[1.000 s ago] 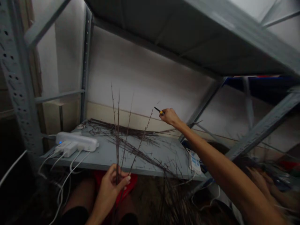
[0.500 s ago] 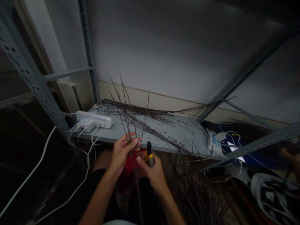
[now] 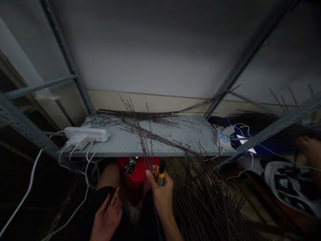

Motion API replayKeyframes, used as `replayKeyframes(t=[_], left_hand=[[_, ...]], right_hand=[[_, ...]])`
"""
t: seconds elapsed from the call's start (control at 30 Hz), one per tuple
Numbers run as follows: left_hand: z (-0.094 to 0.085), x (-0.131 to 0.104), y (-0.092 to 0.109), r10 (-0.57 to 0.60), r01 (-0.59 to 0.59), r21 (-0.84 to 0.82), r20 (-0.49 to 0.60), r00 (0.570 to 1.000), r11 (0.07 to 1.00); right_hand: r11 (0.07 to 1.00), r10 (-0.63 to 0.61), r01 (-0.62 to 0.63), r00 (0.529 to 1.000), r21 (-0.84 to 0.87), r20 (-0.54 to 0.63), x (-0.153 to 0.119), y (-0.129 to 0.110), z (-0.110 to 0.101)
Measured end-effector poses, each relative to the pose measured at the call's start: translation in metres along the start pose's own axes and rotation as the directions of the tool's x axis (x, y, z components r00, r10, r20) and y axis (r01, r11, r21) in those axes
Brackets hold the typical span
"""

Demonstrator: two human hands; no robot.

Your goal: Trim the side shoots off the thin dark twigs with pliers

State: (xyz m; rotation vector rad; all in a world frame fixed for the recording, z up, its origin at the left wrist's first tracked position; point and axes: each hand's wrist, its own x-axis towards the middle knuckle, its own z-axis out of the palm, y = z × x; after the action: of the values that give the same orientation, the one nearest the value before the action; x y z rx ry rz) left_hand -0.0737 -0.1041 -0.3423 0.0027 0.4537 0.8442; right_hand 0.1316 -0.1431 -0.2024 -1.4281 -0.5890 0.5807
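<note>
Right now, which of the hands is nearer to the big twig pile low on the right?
Right. The right hand is just to the left of the twig pile; the left hand is farther left, over by the left leg.

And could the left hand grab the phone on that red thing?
Probably yes: the left hand looks empty and close to the phone. Nothing seems to block it; the right hand holds its twigs farther right.

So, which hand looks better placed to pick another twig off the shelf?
Probably the left hand: it looks free, fingers loosely spread, while the right hand holds upright twigs and a yellow-handled tool.
</note>
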Motion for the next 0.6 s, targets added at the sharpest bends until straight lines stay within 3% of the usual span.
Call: replayKeyframes(t=[0.03, 0.1, 0.2, 0.33, 0.43, 0.6], left_hand=[[-0.004, -0.004, 0.004, 0.009, -0.008, 0.023, -0.027, 1.0, 1.0], [0.012, -0.007, 0.01, 0.041, -0.033, 0.136, -0.056, 0.998, 0.99], [0.079, -0.005, 0.009, 0.159, -0.144, 0.408, -0.005, 0.987, 0.902], [0.175, 0.002, -0.003, 0.341, -0.423, 0.713, 0.267, 0.901, 0.559], [0.223, 0.01, -0.005, 0.381, -0.501, 0.779, 0.363, 0.85, 0.377], [0.266, 0.021, 0.003, 0.383, -0.594, 0.73, 0.469, 0.796, 0.339]], right_hand=[[1.0, -0.002, 0.002, 1.0, 0.002, -0.011, 0.0, 0.002, 0.0], [1.0, -0.016, 0.016, 1.0, 0.012, -0.016, -0.002, 0.005, 0.001], [0.998, -0.048, 0.049, 0.999, 0.034, -0.014, -0.008, 0.004, 0.006], [0.994, -0.094, 0.093, 0.995, 0.053, 0.02, -0.01, -0.005, 0.012], [0.991, -0.119, 0.118, 0.993, 0.06, 0.022, -0.005, -0.019, 0.015], [0.973, -0.191, 0.19, 0.982, 0.134, -0.007, 0.012, -0.056, 0.022]])
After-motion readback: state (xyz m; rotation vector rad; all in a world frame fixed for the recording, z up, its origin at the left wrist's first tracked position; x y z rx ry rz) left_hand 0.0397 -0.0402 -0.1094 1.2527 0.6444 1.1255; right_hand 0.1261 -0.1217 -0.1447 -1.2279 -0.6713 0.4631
